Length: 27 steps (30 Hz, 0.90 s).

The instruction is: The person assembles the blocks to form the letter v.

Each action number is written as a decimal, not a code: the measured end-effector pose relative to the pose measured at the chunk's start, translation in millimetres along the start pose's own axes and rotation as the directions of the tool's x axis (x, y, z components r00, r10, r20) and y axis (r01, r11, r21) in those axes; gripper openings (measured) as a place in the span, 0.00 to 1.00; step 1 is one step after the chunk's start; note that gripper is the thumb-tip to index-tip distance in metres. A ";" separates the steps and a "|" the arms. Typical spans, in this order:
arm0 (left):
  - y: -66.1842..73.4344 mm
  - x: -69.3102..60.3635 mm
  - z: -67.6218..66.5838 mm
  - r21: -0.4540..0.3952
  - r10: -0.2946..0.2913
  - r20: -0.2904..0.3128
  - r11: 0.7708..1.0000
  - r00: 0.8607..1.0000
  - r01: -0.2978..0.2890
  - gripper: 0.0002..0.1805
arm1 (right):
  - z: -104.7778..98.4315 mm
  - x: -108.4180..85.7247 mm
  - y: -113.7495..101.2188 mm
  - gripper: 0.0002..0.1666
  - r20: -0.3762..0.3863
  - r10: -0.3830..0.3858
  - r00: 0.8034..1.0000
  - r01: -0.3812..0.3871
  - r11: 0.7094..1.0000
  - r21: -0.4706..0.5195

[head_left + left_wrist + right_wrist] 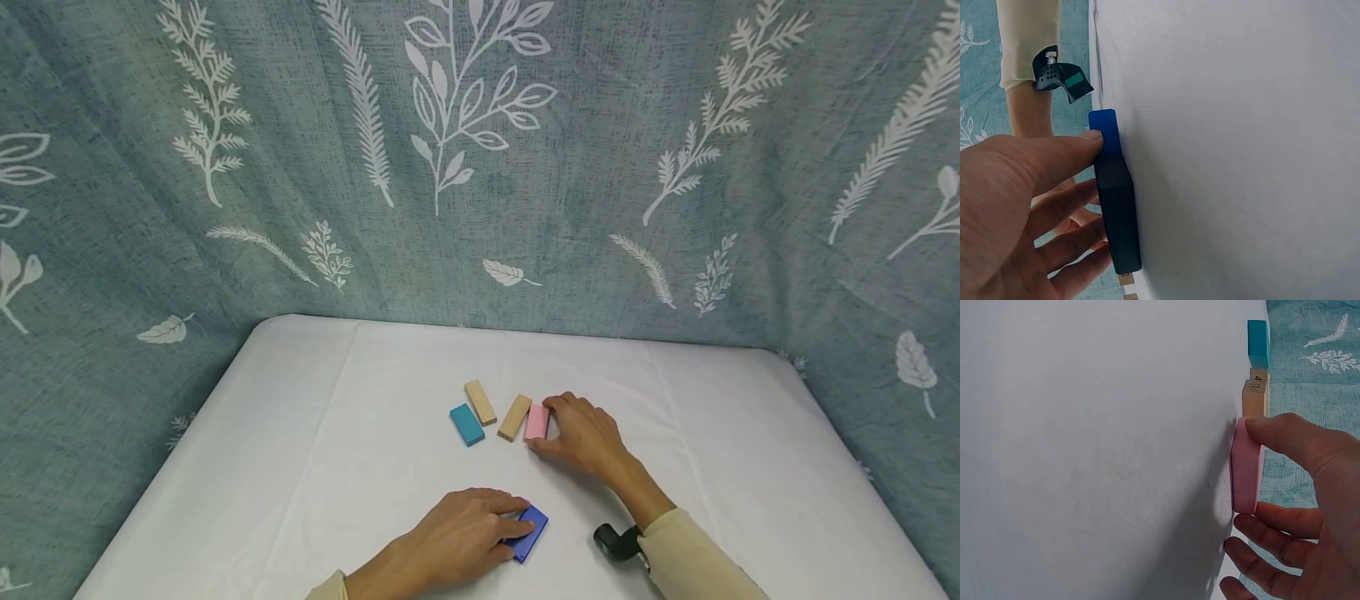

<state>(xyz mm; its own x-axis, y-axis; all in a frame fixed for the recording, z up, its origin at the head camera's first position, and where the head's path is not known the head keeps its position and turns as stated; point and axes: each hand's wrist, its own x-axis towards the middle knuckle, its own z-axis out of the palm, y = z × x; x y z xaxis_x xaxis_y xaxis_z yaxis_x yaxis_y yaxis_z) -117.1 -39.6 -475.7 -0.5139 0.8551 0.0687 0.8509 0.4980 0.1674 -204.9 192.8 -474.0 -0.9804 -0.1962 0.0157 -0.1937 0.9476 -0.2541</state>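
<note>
On the white cloth in the head view, the left hand (465,535) holds a blue block (534,518), thumb at its near end and fingers over its top and far end. In the left wrist view, the thumb of the left hand (1010,194) presses the lit blue end of the block (1109,128); its other faces look dark. Farther back, the right hand (587,435) pinches a pink block (536,422) between thumb and forefinger. The right wrist view has the right hand (1310,487) at both ends of the pink block (1247,472), other fingers spread below.
Left of the pink block lie two wooden blocks (514,418) (481,403) and a teal block (467,425). The white-covered table (360,417) meets a patterned blue-green cloth (585,167) behind and at both sides. A black wrist mount (617,542) hangs beside the right sleeve.
</note>
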 end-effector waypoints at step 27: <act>-1.3 -0.3 1.1 -0.018 0.006 -0.021 1.000 1.000 -0.006 0.20 | -15.7 -17.6 6.5 0.40 -0.023 0.019 1.000 -0.020 0.999 -0.026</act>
<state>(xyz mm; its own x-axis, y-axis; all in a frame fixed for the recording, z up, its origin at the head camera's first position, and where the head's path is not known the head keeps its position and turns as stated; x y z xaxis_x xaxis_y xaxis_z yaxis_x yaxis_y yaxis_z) -117.9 -40.4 -477.1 -0.5113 0.8547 0.0903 0.8518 0.4900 0.1851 -189.4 206.3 -460.8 -0.9845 -0.1723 0.0327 -0.1752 0.9576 -0.2287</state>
